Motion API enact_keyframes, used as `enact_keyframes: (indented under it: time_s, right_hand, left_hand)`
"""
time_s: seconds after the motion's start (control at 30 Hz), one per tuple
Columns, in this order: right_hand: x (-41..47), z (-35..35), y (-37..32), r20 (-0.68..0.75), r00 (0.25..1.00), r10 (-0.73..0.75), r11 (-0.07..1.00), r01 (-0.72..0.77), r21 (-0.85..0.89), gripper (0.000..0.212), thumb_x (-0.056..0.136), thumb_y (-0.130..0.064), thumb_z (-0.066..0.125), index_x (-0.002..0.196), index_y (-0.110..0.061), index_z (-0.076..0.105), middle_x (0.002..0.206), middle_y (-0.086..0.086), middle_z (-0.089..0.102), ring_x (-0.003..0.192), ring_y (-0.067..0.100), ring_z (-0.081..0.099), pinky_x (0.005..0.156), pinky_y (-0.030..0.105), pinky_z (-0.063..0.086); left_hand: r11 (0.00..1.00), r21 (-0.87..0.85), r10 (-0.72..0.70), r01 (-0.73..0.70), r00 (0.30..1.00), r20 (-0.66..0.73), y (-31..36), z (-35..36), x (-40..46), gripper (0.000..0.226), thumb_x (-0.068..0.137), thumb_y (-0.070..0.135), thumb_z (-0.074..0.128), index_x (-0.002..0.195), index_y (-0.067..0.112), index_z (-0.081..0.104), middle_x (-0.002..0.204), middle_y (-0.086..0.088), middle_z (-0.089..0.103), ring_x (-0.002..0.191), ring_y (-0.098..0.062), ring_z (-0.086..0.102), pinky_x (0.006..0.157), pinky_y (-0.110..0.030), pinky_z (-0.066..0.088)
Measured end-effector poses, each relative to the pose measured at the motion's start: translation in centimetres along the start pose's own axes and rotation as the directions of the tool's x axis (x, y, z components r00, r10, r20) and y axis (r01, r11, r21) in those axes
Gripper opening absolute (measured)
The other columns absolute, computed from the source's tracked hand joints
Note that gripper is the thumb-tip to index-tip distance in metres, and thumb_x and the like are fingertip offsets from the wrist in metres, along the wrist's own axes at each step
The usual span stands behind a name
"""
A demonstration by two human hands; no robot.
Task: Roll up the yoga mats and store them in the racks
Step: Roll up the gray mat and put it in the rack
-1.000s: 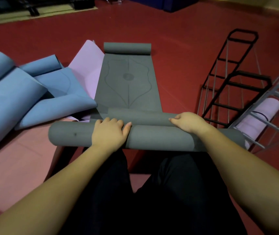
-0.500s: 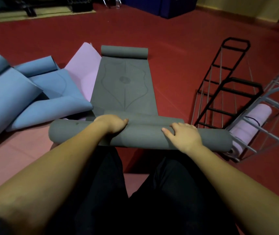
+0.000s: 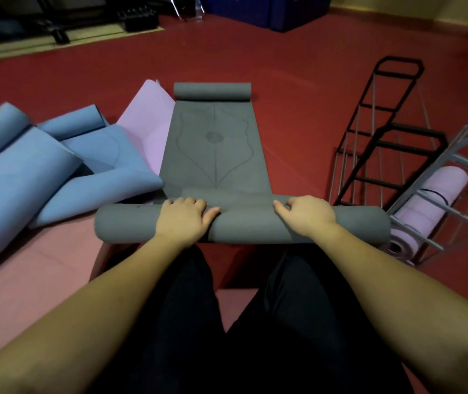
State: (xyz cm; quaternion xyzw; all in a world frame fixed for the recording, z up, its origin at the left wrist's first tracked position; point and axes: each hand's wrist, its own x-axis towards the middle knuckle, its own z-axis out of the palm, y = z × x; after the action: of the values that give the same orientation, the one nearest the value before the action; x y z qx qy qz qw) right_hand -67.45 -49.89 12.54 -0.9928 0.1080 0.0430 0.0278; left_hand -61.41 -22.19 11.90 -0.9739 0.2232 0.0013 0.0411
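Your L hand (image 3: 182, 218) + R hand (image 3: 306, 214) lie on near roll of grey rubber yoga mat (image 3: 213, 155), on red floor ahead of your knees; fingers curled over roll top | prog: partly rolled, far end curled too; blue foam mats (image 3: 42, 172) + lilac mat sheet (image 3: 147, 123) unrolled; one pink rolled mat (image 3: 431, 200) in grey metal rack (image 3: 454, 166), black wire rack (image 3: 383, 132) empty | hidden: fingertips behind roll, rack cut off at R edge.

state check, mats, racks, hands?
grey mat: partly rolled, far end curled
blue mats: loose, heaped
flat pink mat: unrolled, under others
rolled pink mat: in grey rack
black rack: no mat seen
left hand: on roll
right hand: on roll
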Motion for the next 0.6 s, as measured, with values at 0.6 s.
enact_keyframes:
  time_s: [0.6]
  right_hand:
    - [-1.8,-3.7,0.3,0.453,0.890,-0.056,0.990,-0.010,0.143,0.066,0.100,-0.061,0.027,0.136,-0.014,0.057,0.144,0.012,0.050,0.131,0.030,0.047,0.106,0.036,0.035]
  left_hand:
    - [0.983,-0.163,0.000,0.087,0.882,0.470,0.5,-5.2,-0.4,0.079,0.100,0.065,0.015,0.131,0.008,0.061,0.144,-0.018,0.051,0.132,-0.032,0.048,0.106,-0.036,0.035]
